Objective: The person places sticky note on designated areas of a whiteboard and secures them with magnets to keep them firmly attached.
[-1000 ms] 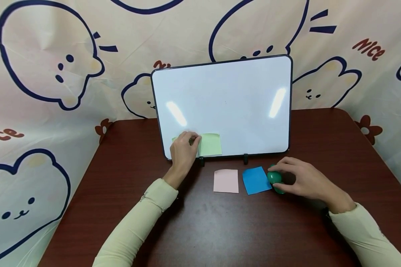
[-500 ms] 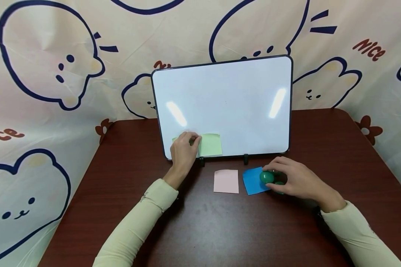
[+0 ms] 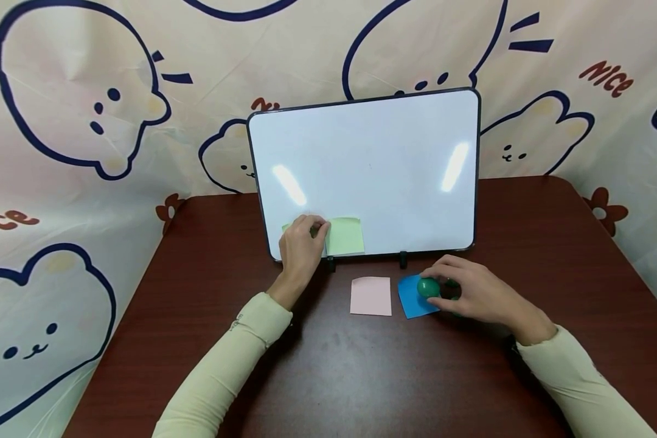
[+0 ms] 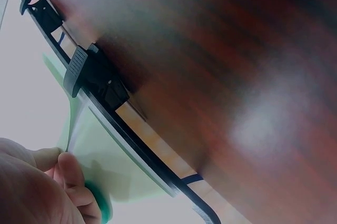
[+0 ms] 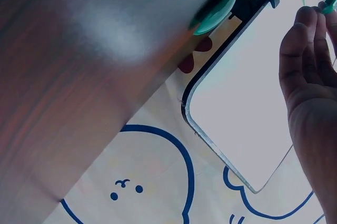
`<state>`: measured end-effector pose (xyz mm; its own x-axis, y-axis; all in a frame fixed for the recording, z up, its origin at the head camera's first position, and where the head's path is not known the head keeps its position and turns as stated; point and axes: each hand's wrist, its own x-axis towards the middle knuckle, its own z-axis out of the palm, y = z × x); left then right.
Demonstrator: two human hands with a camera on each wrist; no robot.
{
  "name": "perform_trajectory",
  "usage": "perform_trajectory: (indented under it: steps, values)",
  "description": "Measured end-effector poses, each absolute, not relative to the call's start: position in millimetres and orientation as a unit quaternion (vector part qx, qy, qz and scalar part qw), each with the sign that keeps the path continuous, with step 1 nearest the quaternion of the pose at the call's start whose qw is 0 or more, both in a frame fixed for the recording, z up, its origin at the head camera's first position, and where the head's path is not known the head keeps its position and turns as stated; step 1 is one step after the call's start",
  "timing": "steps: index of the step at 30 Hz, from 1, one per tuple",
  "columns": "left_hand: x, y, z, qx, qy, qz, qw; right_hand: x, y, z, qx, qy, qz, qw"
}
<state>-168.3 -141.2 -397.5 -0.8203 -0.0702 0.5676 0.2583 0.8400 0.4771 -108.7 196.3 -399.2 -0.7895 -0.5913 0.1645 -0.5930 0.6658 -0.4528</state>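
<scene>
My left hand (image 3: 302, 244) is at the lower left of the whiteboard (image 3: 383, 164). In the left wrist view its thumb and a finger pinch the raised edge of a light green sticky note (image 4: 102, 155). A dark green round piece (image 4: 100, 199) shows by the other fingers; whether they hold it I cannot tell. A second light green sticky note (image 3: 345, 236) shows to the right of this hand. Between thumb and fingertips my right hand (image 3: 473, 289) holds a round green magnet (image 3: 428, 288) over the blue sticky note (image 3: 410, 304). More green pieces (image 3: 457, 304) show beneath that hand.
A pink sticky note (image 3: 370, 296) lies on the dark brown table (image 3: 339, 377), left of the blue one. Two black clips (image 3: 403, 260) support the whiteboard's lower edge. Behind it hangs a cartoon-printed cloth (image 3: 213, 67).
My right hand has moved left, carrying the round green magnet from the right edge of the blue sticky note to over it. The left hand stays in place.
</scene>
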Motion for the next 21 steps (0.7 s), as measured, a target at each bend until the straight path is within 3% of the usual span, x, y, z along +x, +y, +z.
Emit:
perform_trajectory:
  steps: [21]
  values:
    - [-167,-142,-398,-0.061,-0.909,-0.275,0.307,-107,169,-397,0.347,-0.909,0.231,0.008]
